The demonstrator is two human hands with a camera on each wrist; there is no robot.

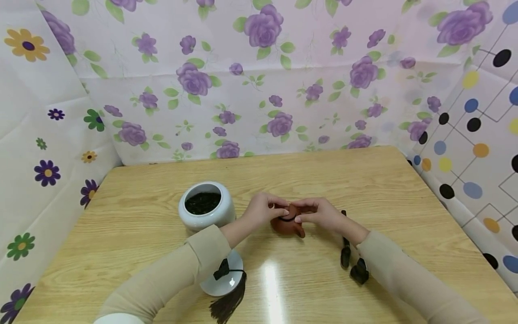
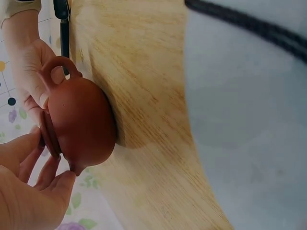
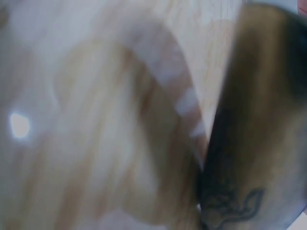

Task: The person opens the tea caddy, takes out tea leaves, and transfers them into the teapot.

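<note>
A small reddish-brown clay teapot (image 1: 286,227) stands on the table between the two hands; its loop handle (image 2: 61,61) and short spout (image 2: 78,168) show in the left wrist view. Its lid (image 2: 49,134) sits tilted at the mouth, a dark gap under one edge. My left hand (image 1: 265,210) pinches the lid from the spout side, with a fingertip close to the spout. From the handle side my right hand (image 1: 319,212) holds the lid's edge, thumb tip at the pot's rim. The right wrist view is blurred and shows neither hand on the pot.
A pale round jar (image 1: 208,220) of dark leaves stands left of the teapot. Under the left forearm lies a white saucer or lid (image 1: 221,284) with a dark tassel (image 1: 232,301). Slim dark tools (image 1: 345,254) and a small dark piece (image 1: 359,272) lie beside the right forearm.
</note>
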